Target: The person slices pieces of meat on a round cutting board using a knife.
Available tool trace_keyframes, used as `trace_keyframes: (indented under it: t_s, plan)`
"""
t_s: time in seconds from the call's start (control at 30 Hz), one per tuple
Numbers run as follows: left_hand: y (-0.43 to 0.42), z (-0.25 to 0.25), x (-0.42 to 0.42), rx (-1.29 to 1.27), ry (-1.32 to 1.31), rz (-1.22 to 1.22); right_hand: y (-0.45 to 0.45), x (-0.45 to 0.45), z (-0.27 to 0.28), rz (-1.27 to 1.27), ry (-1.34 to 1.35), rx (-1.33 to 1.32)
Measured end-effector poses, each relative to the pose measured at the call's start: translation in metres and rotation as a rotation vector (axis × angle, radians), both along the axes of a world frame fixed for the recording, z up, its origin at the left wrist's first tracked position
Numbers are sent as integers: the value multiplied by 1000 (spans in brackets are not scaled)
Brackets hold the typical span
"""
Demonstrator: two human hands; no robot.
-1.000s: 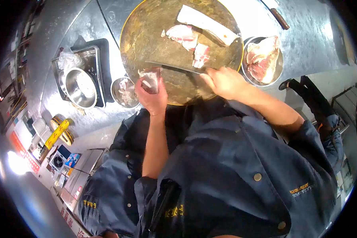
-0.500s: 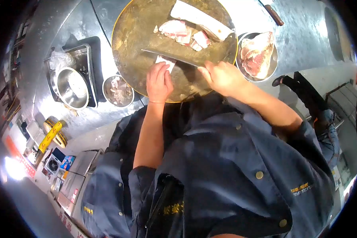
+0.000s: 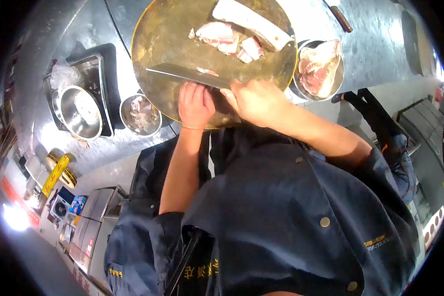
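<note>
My right hand (image 3: 259, 101) grips the handle of a large kitchen knife (image 3: 182, 74), its blade pointing left across a round, worn chopping board (image 3: 160, 37). My left hand (image 3: 195, 106) has its fingers curled together against the near side of the blade. Just past the blade shows a sliver of a piece of meat (image 3: 208, 72); the rest of it, at my left fingertips, is hidden by blade and fingers. Farther up the board lie several cut chunks of pale pink, fatty meat (image 3: 217, 33) and a long white-skinned slab (image 3: 251, 23).
Right of the board is a metal bowl (image 3: 341, 81) holding a big piece of raw meat (image 3: 320, 66). Another brown-handled knife (image 3: 341, 18) lies beyond. To the left are a bowl of scraps (image 3: 140, 116) and a black tray (image 3: 106, 106) with a steel bowl (image 3: 82, 111). Another person's legs (image 3: 375, 116) show at right.
The knife and my right hand have shifted left, and the blade now covers most of the meat piece at my left fingertips. The whole view has also turned slightly.
</note>
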State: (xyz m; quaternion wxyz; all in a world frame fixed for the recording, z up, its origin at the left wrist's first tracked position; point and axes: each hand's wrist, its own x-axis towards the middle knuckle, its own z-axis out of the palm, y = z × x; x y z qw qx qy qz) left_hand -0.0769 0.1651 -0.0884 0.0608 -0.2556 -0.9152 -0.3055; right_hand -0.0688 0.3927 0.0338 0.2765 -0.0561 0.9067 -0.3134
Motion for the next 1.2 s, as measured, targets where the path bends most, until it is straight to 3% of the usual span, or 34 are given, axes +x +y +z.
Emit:
trace_keyframes:
  t_s: [0.3,0.37,0.43,0.47,0.5,0.57,0.6,0.67,0.7,0.77,0.83,0.87,0.97,1.0,1.1,1.17,1.2]
  plan:
    - [-3,-3,8,14,7,22,53,46,39,5,-141,94]
    - [-8,1,4,-39,-31,-10,59,48,21,-27,-24,92]
    - [-11,-2,8,55,-454,102,65,46,5,-30,-54,98]
    - [-3,30,2,-65,-314,31,65,45,2,-60,-21,85]
    - [0,30,10,-82,-160,105,69,43,-8,-29,-2,68]
    - [7,19,21,-137,-197,309,77,51,-39,-40,39,95]
    - [10,18,28,-98,-418,439,81,52,-45,-15,93,96]
    - [16,26,29,-134,-511,458,88,53,-57,-1,67,88]
    - [15,17,32,-148,-373,463,90,55,-67,14,156,39]
    - [17,22,35,18,-519,557,88,50,-48,37,129,-42]
    - [25,27,53,161,-471,704,89,57,-36,0,42,-117]
    - [21,5,59,395,-553,746,94,61,-40,18,53,-159]
    - [22,-26,93,518,-368,753,106,71,-47,68,168,-118]
    - [17,-20,96,684,-353,496,110,73,-45,96,183,-99]
    - [8,58,108,859,-755,803,102,74,-47,128,195,-42]
    - [-9,63,101,1196,-571,772,96,72,-50,140,184,-28]
    - [-17,78,105,1237,-693,799,91,74,-43,148,194,10]
